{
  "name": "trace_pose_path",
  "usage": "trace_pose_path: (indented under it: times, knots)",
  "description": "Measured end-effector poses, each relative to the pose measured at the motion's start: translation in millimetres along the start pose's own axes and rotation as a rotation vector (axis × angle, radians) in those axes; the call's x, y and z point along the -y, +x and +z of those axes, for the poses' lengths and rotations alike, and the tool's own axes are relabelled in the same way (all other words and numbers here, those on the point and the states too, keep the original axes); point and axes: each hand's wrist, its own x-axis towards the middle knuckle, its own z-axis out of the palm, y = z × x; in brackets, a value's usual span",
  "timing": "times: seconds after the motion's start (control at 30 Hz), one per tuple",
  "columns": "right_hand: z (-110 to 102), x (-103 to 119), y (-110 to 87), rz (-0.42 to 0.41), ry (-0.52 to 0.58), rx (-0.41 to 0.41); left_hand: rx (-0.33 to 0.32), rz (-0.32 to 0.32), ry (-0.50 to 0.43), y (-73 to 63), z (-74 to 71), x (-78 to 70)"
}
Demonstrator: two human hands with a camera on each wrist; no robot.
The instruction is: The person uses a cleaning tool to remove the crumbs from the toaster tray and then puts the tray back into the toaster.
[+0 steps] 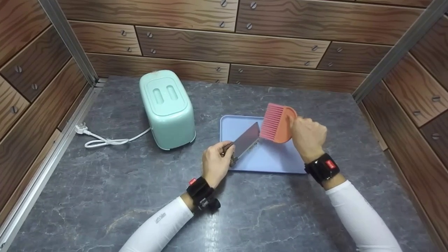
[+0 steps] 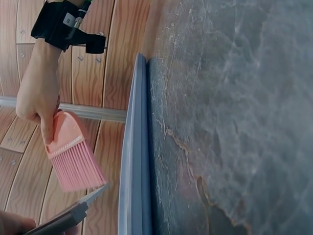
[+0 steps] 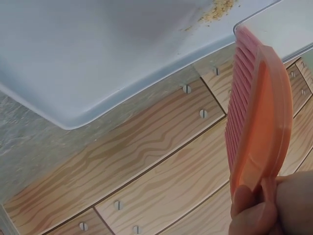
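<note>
My left hand (image 1: pixel 216 162) grips the dark handle of a broad-bladed cleaver (image 1: pixel 246 140), whose blade is tilted over the blue tray (image 1: pixel 276 161). In my right hand (image 1: pixel 309 136) I hold a small orange hand brush (image 1: pixel 285 126) with pink bristles. The bristle ends are right by the blade's tip; the left wrist view also puts the bristles (image 2: pixel 78 169) against or very close to the blade (image 2: pixel 95 193). Tan crumbs (image 3: pixel 218 10) lie on the tray in the right wrist view. Part of the cleaver's handle is hidden by my left fingers.
A mint-green toaster (image 1: pixel 171 115) stands left of the tray, under a lid with two slots. Its white cord and plug (image 1: pixel 81 128) lie to its left on the dark marbled table (image 1: pixel 140 196). Wood-patterned panels (image 1: pixel 231 45) enclose the back and sides.
</note>
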Motion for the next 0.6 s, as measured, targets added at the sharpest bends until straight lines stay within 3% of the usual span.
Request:
trace_pose_path:
  times: [0.6]
  knots:
    - [6.7, 8.2, -6.1, -0.061, -0.037, 0.029, -0.015, 0.039, 0.020, -1.5, 1.1, -0.2]
